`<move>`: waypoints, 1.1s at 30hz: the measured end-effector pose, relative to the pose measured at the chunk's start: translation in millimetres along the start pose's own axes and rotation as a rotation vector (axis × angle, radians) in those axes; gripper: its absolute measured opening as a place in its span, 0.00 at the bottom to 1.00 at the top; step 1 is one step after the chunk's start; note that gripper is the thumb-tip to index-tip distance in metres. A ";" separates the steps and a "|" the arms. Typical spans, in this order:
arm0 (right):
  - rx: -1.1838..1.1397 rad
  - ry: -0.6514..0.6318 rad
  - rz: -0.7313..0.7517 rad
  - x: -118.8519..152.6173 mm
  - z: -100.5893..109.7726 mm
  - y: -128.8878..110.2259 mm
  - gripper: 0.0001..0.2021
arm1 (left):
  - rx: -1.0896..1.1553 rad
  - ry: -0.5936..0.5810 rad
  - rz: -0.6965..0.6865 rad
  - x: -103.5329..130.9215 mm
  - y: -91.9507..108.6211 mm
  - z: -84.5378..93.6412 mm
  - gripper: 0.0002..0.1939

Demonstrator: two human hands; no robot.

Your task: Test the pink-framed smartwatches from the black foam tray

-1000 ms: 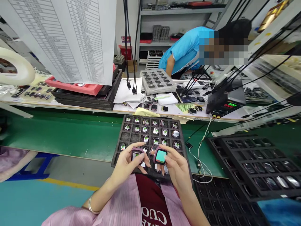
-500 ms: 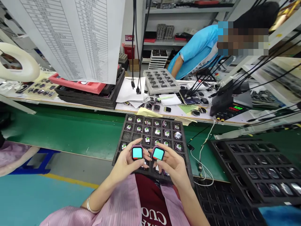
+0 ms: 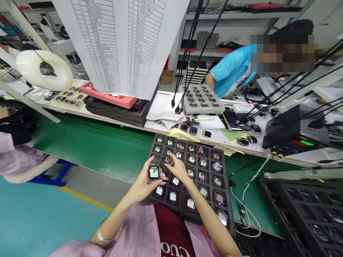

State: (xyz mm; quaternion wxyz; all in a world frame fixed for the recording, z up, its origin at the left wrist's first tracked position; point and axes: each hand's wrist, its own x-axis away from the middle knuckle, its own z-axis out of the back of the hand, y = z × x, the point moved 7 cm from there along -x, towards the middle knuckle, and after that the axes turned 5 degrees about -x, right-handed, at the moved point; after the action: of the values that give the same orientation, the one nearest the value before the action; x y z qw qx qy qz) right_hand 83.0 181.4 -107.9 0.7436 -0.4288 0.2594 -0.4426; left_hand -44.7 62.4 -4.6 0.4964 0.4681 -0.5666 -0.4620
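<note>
My left hand (image 3: 146,184) is closed around the edges of a smartwatch case (image 3: 154,172), held above the near left of a black foam tray (image 3: 227,189). Its screen faces me, white with a green block. My right hand (image 3: 177,168) pinches a second watch case (image 3: 167,159) between thumb and fingers, at a pocket in the tray's left part. That watch's screen looks dark, and I cannot tell whether it touches the pocket. Several more watches with lit white-and-green screens lie in the tray's pockets. My right forearm hides some of the pockets.
Beyond the tray runs a workbench with a clear plastic tray (image 3: 203,100), loose watches and a black power supply (image 3: 297,132). Black cables (image 3: 184,71) and a printed sheet (image 3: 120,46) hang in front. More foam trays (image 3: 302,210) stand at right. A person in blue (image 3: 233,69) works opposite.
My right hand has moved left and away from me, taking its watch to a tray pocket. The left watch's screen went from cyan-and-red to white-and-green. The view has turned left.
</note>
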 end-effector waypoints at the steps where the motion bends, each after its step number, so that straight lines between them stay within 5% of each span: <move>1: 0.075 0.008 0.011 -6.2 -5.9 4.4 0.16 | -0.139 0.009 -0.029 -6.9 -5.8 7.3 0.33; 7: 0.417 -0.031 0.064 -7.5 -20.9 12.9 0.16 | -0.684 0.084 -0.114 -66.5 -56.4 51.7 0.22; 11: 0.566 -0.081 0.068 10.8 -15.0 5.3 0.19 | -0.930 -0.030 -0.125 -94.5 -90.6 52.1 0.19; 15: 0.656 -0.130 0.036 39.7 -18.2 -5.4 0.15 | -1.101 -0.111 -0.136 -98.7 -112.0 45.4 0.19; 20: 0.702 -0.186 -0.053 68.2 -40.7 -8.1 0.14 | -1.210 -0.131 -0.174 -99.4 -117.7 44.8 0.18; 25: 0.629 -0.151 -0.148 60.4 -50.3 -5.0 0.14 | -1.322 -0.098 -0.155 -100.8 -104.0 40.3 0.17; 33: 0.027 -0.115 -0.132 59.5 -26.7 9.0 0.12 | -1.475 -0.227 -0.017 -57.9 -98.6 37.5 0.16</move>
State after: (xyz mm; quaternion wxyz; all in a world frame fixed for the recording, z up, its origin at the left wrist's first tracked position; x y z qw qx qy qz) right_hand 94.7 120.2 -129.4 0.7320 -0.4598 0.1814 -0.4689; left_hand -70.9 108.6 -112.6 0.6165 -0.0325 -0.1537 -0.7715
